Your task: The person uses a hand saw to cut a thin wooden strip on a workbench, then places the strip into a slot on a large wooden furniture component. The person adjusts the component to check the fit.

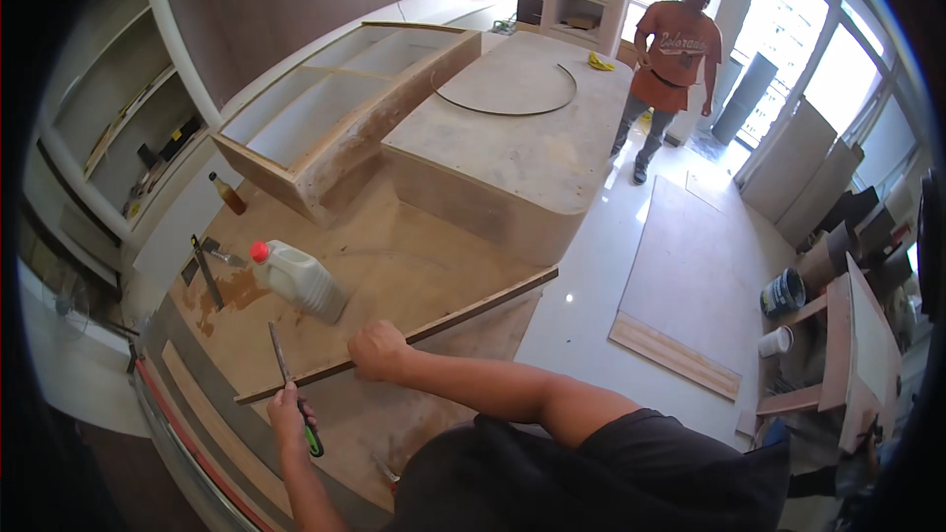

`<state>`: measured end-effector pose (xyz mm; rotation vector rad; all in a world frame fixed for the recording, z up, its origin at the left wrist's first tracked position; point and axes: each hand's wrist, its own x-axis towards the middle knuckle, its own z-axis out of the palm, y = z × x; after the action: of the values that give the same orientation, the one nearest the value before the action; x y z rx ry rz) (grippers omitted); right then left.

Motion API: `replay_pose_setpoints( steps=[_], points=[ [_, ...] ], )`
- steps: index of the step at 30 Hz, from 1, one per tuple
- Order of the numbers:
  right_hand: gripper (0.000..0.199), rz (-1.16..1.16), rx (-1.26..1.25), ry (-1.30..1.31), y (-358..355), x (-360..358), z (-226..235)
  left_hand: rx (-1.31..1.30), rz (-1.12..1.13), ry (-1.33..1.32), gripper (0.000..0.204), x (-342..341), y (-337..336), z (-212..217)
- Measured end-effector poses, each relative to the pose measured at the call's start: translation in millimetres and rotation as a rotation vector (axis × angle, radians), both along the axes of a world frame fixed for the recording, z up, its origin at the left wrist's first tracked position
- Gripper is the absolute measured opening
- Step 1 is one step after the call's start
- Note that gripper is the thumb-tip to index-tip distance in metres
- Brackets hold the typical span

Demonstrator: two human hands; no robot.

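My left hand (288, 416) is closed round a hand tool with a black-and-green handle (313, 440). Its long narrow metal blade (279, 353) points away from me; I cannot tell whether it is a file or a saw. The blade crosses near the left end of a long, thin wooden strip (473, 313), which lies slantwise over the wooden work surface. My right hand (379, 350) is closed on this strip, right of the tool. Just beyond stands a pale plastic jug (301, 281) with a red cap, containing pale material.
A try square (207, 274) and a bottle of amber liquid (228, 194) are at the left. Behind stand an open wooden frame (296, 182) and a rounded box (503, 153) bearing a curved strip. A person (678, 49) stands far right; panels (690, 266) lie on the floor.
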<state>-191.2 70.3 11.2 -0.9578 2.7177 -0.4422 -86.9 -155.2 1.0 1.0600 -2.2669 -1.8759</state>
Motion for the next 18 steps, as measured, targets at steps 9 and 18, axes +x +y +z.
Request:
replay_pose_setpoints(
  steps=[9,18],
  points=[
    [0.024,-0.088,-0.011,-0.191,-4.5,6.1,-3.1,0.002,0.163,0.111,0.028,30.1,-106.8,-31.0],
    [0.046,-0.040,0.030,-0.003,-0.1,8.3,9.3,-0.331,-0.299,0.066,0.041,-1.5,56.6,3.4]
  ],
)
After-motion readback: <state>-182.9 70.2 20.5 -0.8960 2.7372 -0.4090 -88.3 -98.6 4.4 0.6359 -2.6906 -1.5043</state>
